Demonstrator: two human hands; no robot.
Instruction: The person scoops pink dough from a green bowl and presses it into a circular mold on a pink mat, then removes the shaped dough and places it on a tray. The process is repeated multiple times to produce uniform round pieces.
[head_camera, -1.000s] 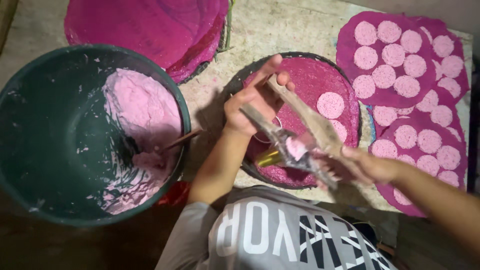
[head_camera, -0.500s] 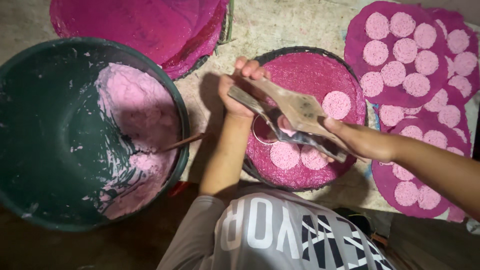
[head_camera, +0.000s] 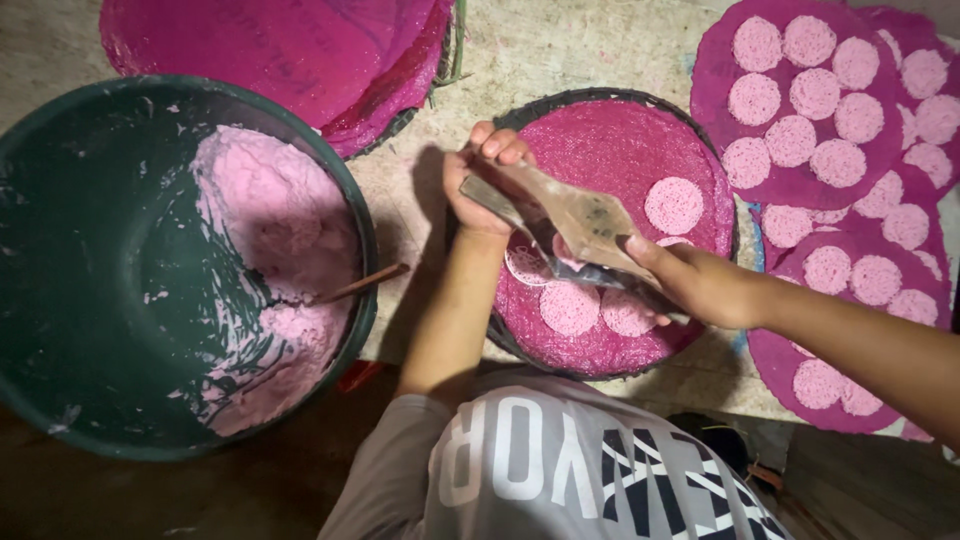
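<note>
A round black-rimmed tray lined with magenta mesh lies in front of me. On it sit three pale pink batter discs. My left hand grips the metal handle of a ring mould that rests on the tray's left part. My right hand holds a flat wooden spatula, laid slantwise over the mould and the handle. The two hands are close together above the tray.
A big dark green basin at the left holds pink batter and a wooden stick. A stack of magenta mesh sheets lies at the far side. Sheets covered with several pink discs lie at the right.
Both hands moved from the tray's near edge up over its left part, and the mould came down onto the mesh. Two more discs now show near the tray's front.
</note>
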